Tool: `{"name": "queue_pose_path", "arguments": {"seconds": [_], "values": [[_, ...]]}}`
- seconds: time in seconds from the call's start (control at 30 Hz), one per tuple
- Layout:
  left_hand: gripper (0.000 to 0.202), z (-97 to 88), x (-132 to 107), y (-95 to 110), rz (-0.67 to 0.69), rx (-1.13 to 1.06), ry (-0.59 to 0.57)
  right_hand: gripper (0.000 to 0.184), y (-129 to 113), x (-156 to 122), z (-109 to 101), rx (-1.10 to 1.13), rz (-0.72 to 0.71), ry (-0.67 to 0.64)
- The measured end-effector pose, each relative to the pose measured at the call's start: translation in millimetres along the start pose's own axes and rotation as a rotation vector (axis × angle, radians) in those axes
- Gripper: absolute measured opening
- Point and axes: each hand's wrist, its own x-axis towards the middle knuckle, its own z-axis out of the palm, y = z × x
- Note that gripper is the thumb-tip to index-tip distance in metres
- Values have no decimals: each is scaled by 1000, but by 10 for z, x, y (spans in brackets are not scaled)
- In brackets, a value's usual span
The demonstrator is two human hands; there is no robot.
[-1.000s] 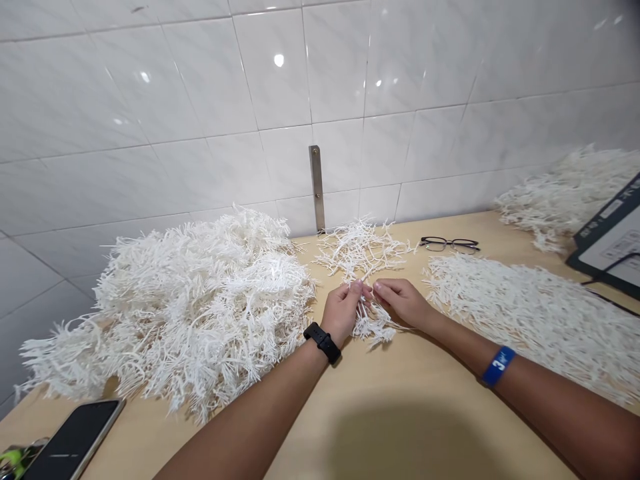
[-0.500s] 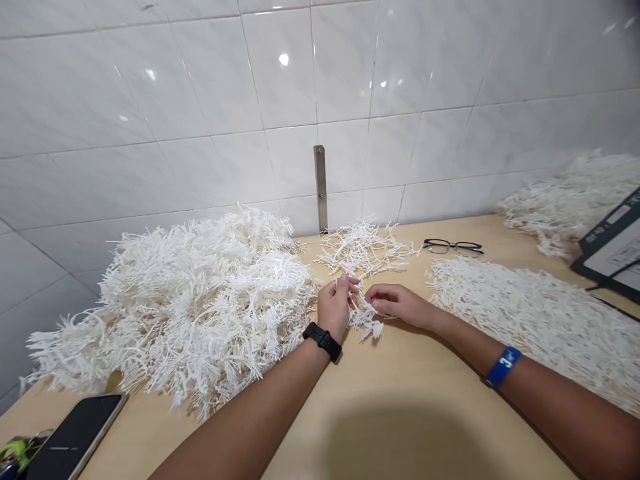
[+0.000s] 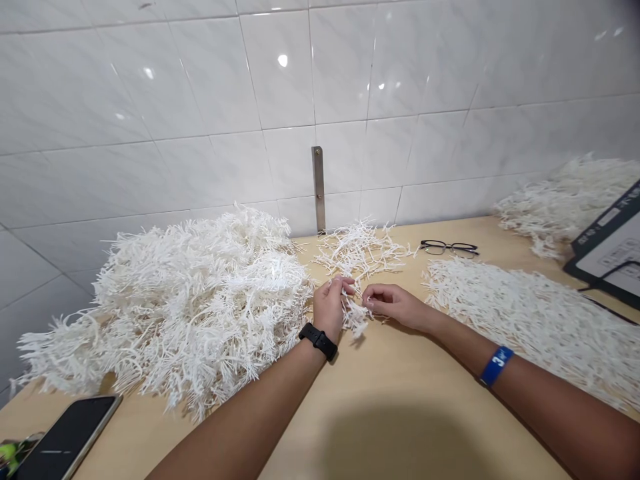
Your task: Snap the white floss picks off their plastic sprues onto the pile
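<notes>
My left hand point(image 3: 330, 303), with a black watch on its wrist, is closed around a white branched plastic sprig point(image 3: 356, 319) that hangs down over the table. Just right of it, the fingers of my right hand point(image 3: 393, 305) are pinched together at the sprig's edge. A speck of white shows at those fingertips, too small to name. Beyond both hands lies a loose heap of thin white branched pieces point(image 3: 360, 248). A big mound of bushy white sprigs point(image 3: 200, 307) rises to the left of my left hand.
Flat small white pieces point(image 3: 525, 323) spread over the right side of the wooden table point(image 3: 380, 400). Eyeglasses point(image 3: 449, 248) lie behind them. Another white pile point(image 3: 575, 200) and a dark-framed box point(image 3: 610, 247) stand far right. A phone point(image 3: 65, 437) rests front left. A tiled wall closes the back.
My right fingers have curled more tightly into a pinch, with a white speck now at their tips. The sprig in my left hand has shifted slightly left. The view has moved a little.
</notes>
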Motion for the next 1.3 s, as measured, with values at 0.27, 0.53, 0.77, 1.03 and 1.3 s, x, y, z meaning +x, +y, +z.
{"name": "queue_pose_path", "arguments": {"seconds": [0.27,0.53,0.77,1.03,1.3], "values": [[38,16,-20,14,-86,43,-14,31,70,42,-36,-52,-70,273],[48,12,3,-19,-86,15,68,26,-80,-52,32,-346,-267,538],[49,-17,58,-63,-109,-110,115,67,33,-52,-17,-186,-254,125],[44,-47,114,-149,-129,-142,103,26,-87,-37,89,-466,-138,231],[48,-27,113,-118,-126,-60,148,32,31,39,-57,-377,-90,498]]}}
